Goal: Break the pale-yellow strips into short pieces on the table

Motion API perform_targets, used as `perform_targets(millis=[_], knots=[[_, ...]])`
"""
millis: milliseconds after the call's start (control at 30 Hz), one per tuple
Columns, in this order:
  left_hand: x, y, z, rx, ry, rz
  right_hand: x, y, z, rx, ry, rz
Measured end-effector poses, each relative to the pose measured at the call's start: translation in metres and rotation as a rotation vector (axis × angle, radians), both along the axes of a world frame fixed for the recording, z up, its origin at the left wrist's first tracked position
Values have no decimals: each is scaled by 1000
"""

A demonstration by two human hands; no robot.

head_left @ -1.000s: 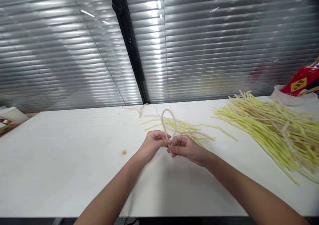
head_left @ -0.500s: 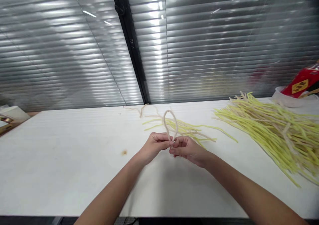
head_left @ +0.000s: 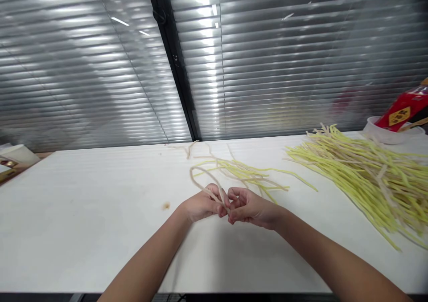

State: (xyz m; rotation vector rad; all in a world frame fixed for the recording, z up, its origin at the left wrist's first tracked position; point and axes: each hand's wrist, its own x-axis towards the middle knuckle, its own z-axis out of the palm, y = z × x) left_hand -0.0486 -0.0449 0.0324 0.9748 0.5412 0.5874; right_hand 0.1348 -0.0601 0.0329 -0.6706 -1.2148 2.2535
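A beige fuzzy stem [head_left: 207, 172] is bent into a loop that leans to the left above my hands. Its two lower ends come together between my fingertips. My left hand [head_left: 205, 202] is closed on the stem, its fingers lying beside and behind the loop's base. My right hand [head_left: 250, 207] pinches the stem's ends with thumb and fingers, close against the left fingertips. Just behind the hands, a few loose yellow and beige stems [head_left: 247, 172] lie scattered on the white table [head_left: 100, 222].
A large pile of yellow and beige stems [head_left: 368, 177] covers the table's right side. Behind it stands a clear plastic bowl [head_left: 384, 135] with a red packet [head_left: 399, 112]. A box with a white item [head_left: 18, 155] sits at the far left. Blinds [head_left: 284, 61] rise behind the table.
The loop has tipped from upright to leaning left. Both hands have moved slightly down, and my left hand has turned beneath the loop.
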Motion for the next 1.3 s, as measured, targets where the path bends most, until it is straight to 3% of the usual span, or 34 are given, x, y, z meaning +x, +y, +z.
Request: perform_targets(millis=[167,367,567,733,833,1067,1300], knots=[[1,2,-8,-2,-59,-3,-2,-2,2,-32,58,-4],[7,4,-13,-1,-109,127,-5,0,-4,-40,86,-82],[11,7,-7,62,-107,234,-4,5,-6,148,-97,-169],[10,10,-7,153,123,389,-2,8,-7,495,-402,-502],[11,9,-7,215,281,386,-3,8,-8,575,-412,-633],[18,2,1,244,486,336,-9,11,-21,497,-319,-628],[14,4,-1,640,733,368,-12,12,-21,315,-155,-668]])
